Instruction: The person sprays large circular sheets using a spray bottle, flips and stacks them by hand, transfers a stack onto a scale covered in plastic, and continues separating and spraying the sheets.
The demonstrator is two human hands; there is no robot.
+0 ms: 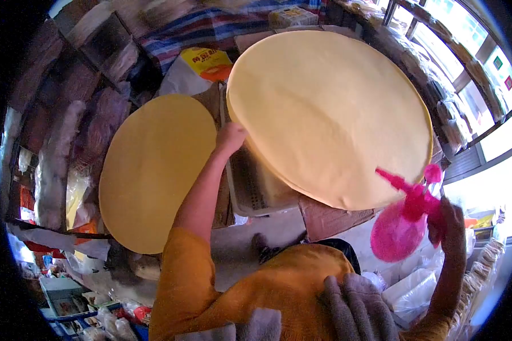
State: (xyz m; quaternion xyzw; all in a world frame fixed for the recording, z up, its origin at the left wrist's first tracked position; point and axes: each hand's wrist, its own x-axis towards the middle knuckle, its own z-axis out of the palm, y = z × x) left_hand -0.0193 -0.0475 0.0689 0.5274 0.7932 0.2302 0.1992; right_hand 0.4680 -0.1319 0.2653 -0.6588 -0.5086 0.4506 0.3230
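Observation:
A large, pale yellow round sheet (330,113), perhaps dough or sheet skin, lies spread out in front of me. It seems to be stacked, with a thick rim. My left hand (231,139) is closed at the left rim of this sheet, its fingertips partly hidden. On the right, my right hand (450,221) grips a pink spray bottle (398,233), its nozzle pointing left over the sheet's lower right edge. A second yellow round sheet (156,170) lies to the left, under my left forearm.
A plastic crate (253,193) stands between the two round sheets. Brown cardboard (330,219) sticks out below the large one. Behind them are a white and yellow bag (202,68) and a striped cloth (222,28). Packed shelves (57,153) line the left side.

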